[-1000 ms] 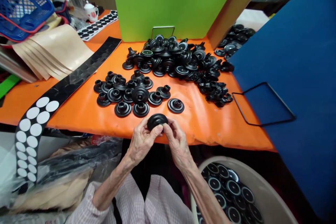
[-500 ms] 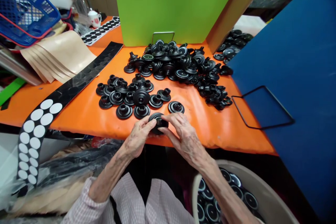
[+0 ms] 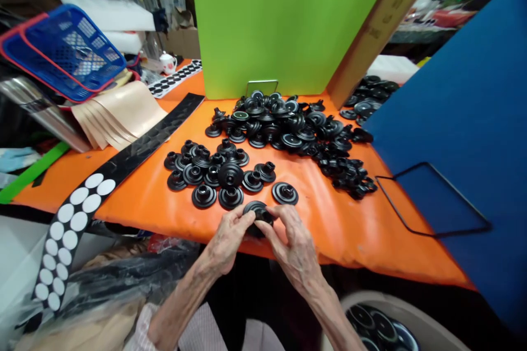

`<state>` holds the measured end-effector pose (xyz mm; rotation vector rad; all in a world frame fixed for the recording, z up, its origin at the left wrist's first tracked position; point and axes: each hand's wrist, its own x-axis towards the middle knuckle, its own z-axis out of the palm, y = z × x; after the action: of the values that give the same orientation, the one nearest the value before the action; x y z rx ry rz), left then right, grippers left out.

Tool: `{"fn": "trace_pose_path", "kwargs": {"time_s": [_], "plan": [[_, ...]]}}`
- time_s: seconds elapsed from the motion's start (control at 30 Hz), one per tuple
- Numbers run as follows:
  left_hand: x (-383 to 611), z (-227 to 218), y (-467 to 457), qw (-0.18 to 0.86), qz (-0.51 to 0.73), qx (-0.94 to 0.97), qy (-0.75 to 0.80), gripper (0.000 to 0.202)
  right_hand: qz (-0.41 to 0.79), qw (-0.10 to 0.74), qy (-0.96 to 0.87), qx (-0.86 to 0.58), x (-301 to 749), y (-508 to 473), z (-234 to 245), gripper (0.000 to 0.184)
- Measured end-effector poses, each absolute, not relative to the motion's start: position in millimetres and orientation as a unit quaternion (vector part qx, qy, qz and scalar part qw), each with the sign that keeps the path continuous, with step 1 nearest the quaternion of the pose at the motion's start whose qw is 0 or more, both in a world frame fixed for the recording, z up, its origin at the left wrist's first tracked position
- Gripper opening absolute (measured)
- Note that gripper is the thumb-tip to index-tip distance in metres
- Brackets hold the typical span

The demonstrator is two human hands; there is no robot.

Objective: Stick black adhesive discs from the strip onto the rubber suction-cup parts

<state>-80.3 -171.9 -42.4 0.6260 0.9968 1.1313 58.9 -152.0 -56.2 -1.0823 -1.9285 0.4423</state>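
Between my two hands, near the front edge of the orange table (image 3: 325,214), is a black round stepped disc (image 3: 256,209) with a knob at its centre. My left hand (image 3: 230,233) is closed on its left side, thumb on top. The fingers and thumb of my right hand (image 3: 293,236) pinch a small black part at its centre; fingers cover much of it. A single disc with an upright stem (image 3: 285,193) lies just beyond my right hand. Several like discs (image 3: 203,196) form a loose group beyond my left hand, mostly stem up.
A large heap of black discs (image 3: 272,120) lies at the back, with small black parts (image 3: 349,175) at its right. Green (image 3: 288,22) and blue boards (image 3: 448,120) stand behind and right. A sticker strip (image 3: 78,221) hangs off the left edge. A tub (image 3: 370,299) of discs sits below.
The view has tilted upward, so the table things sit lower in the picture. Both hands keep hold of the same disc, with little change in their grip.
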Motion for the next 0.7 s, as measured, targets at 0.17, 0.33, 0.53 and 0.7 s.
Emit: {"fn": "trace_pose_path", "kwargs": {"time_s": [0.17,0.33,0.53,0.7], "plan": [[-98.7,-19.5,-156.9,0.629,0.493,0.351,0.488,0.044,0.253,0.452,-0.744,-0.422,48.6,-136.1,-50.6,0.023],[-149.6,3.1,-107.0,0.361,0.473,0.481,0.643,0.039,0.211,0.372,-0.753,-0.499,59.3,-66.0,-40.6,0.026],[-182.5,-3.7,-66.4,0.108,0.303,0.556,0.766,0.037,0.041,0.311,-0.748,-0.585,73.1,28.7,-51.8,0.023],[-186.2,-12.2,-69.4,0.032,0.297,0.557,0.775,0.037,0.022,0.291,-0.759,-0.582,80.5,54.1,-52.7,0.015]]}}
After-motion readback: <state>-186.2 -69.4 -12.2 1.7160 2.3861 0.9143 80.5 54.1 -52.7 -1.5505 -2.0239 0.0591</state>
